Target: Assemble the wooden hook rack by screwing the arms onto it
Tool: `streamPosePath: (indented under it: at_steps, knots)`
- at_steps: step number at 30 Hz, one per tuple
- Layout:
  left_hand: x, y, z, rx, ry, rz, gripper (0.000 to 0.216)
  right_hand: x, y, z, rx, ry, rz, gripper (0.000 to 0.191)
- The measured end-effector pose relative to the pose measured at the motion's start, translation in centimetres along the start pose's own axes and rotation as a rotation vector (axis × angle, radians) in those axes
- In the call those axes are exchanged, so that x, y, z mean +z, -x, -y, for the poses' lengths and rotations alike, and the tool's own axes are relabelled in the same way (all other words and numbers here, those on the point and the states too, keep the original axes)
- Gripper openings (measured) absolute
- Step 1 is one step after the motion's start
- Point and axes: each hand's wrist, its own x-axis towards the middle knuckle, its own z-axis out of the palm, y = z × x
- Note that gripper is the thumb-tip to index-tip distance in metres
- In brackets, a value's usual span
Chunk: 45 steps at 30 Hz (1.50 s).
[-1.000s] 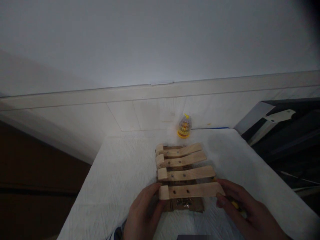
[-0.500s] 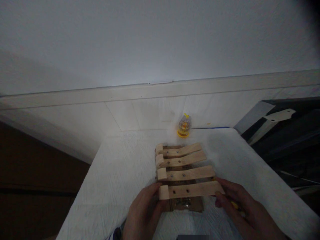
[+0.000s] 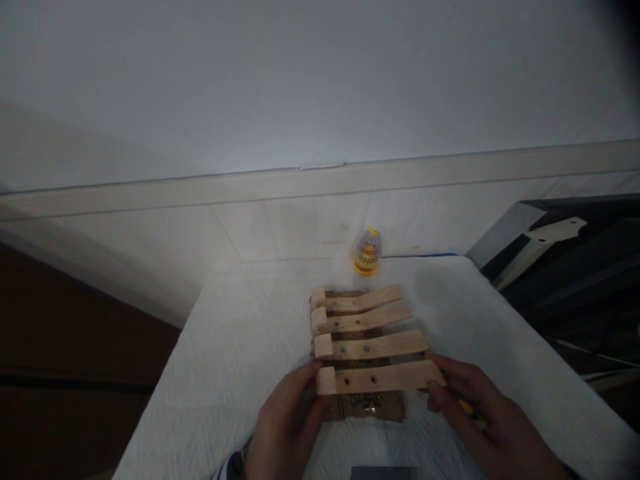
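Note:
Four pale wooden strips, each with a thicker block at its left end, lie in a row over brown cardboard. The nearest wooden strip [image 3: 400,377] shows two dark holes. My left hand [image 3: 286,420] pinches its block end between thumb and fingers. At the other end my right hand [image 3: 493,417] grips the strip's tapered tip, and a thin yellow-handled tool [image 3: 471,412] is tucked in the same palm. Screw heads show in the wooden strip [image 3: 390,345] just behind it. A clear packet of small metal screws [image 3: 367,401] rests on the cardboard [image 3: 395,408] below.
A yellow-based container in clear plastic [image 3: 367,257] stands at the back of the white-covered table [image 3: 240,340]. Behind it runs a pale panelled wall [image 3: 300,227]. Dark shelving with a metal bracket [image 3: 557,230] is at the right; a dark brown surface [image 3: 65,333] lies left.
Both hands keep their hold on the nearest strip, which has shifted very slightly up and left in the picture. The other strips look almost unmoved.

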Motion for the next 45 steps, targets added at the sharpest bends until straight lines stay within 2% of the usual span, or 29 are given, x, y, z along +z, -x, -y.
streamPosePath:
  at_steps: [11, 45]
  knots:
    - [-0.12, 0.08, -0.11, -0.004, -0.003, 0.002, 0.034, 0.00, 0.14, 0.21, 0.104, -0.003, 0.025, 0.030]
    - [-0.15, 0.11, -0.03, 0.000, -0.005, -0.013, 0.037, 0.11, 0.38, 0.13, 0.131, -0.029, 0.011, 0.034]
